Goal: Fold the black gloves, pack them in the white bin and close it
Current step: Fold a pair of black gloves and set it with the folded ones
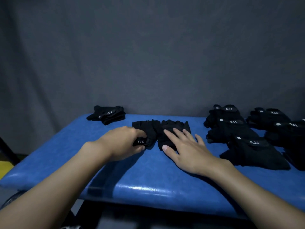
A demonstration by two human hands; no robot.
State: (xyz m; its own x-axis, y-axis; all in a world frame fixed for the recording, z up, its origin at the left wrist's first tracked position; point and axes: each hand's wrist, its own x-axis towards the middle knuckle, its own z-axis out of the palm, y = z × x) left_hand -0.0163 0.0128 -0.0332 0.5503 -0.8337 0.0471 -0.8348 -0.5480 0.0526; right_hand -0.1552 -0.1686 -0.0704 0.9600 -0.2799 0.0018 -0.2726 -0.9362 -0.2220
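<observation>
Two black fingerless gloves lie side by side in the middle of the blue padded bench (148,177). My left hand (122,142) pinches the wrist strap of the left glove (145,129), the one with the white "5.11" label. My right hand (186,149) rests flat, fingers spread, on the right glove (175,124). A folded pair of gloves (107,114) sits at the bench's far left. No white bin is in view.
Several unfolded black gloves (247,138) are piled in two rows at the right of the bench. A grey cloth backdrop (148,55) hangs right behind the bench. Something yellow (5,167) shows on the floor at the left.
</observation>
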